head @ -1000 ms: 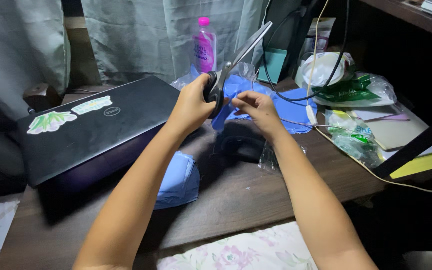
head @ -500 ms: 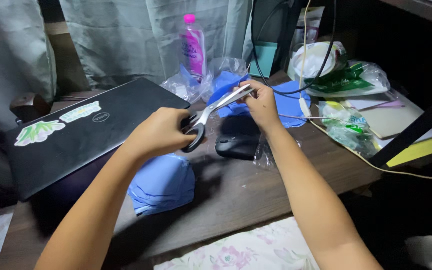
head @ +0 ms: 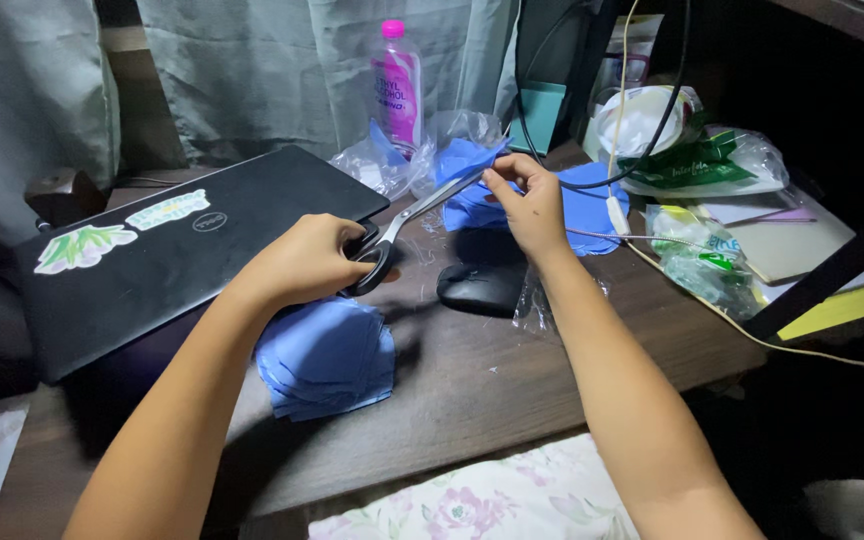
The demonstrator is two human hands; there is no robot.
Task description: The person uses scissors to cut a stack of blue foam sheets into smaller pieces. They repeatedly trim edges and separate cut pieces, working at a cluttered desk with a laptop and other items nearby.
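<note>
At the left of the frame our left hand [head: 302,262] is closed through the dark handle loops of the scissors [head: 414,212], knuckles up, forearm running down toward the lower left corner. From that hand the scissors' long axis climbs to the upper right: the pale blades cross the centre of the frame and end at the blue sheet [head: 472,170] near the top middle. We cannot tell how far the blades are parted.

Right of the blade tips, our right hand [head: 524,205] is pinched on the edge of the blue sheet, fingers curled, wrist bent, forearm dropping toward the lower right. This is the hand nearer the sheet; the left hand sits well back from it, at the far end of the blades.

Below the scissors, a stack of blue pieces [head: 326,358] lies on the counter [head: 472,380], and a black mouse [head: 480,286] sits just under the right wrist.
</note>
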